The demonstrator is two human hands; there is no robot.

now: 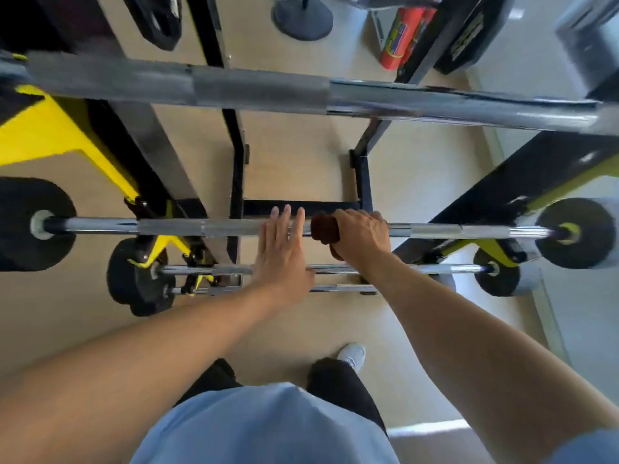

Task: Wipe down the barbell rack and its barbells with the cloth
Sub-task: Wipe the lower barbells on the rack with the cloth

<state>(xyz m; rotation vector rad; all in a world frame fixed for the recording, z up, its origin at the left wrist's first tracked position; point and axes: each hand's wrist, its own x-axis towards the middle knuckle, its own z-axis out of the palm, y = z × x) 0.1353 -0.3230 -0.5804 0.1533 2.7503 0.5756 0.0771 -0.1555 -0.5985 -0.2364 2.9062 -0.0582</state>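
**Mid-wipe on the second bar down**

Your right hand [360, 234] is clamped around the dark red-brown cloth [325, 229], which is wrapped over the chrome shaft of the middle barbell [174, 226], near its centre. Your left hand [283, 247] is flat with the fingers straight and close together, lying across the same bar just to the left of the cloth; whether the palm actually presses on the steel or only hovers over it is not clear from this angle.

The step in hand looks like wiping the shaft of this barbell, with the cloth at about the midpoint. The stretch out to the left plate [30, 224] and the stretch out to the right plate [574, 232] both lie open to either side of your grip, and nothing here shows which has been covered.

For the next move, you likely need to keep the cloth closed round the bar and slide it along toward one collar. Steady the bar with the flat hand, since it sits in the rack's yellow cradles [152, 252] and could roll. The top barbell [261, 90] (large and blurred, closest to the camera) and the two lower bars [204, 270] probably wait their turn, as does the black rack frame [236, 169].
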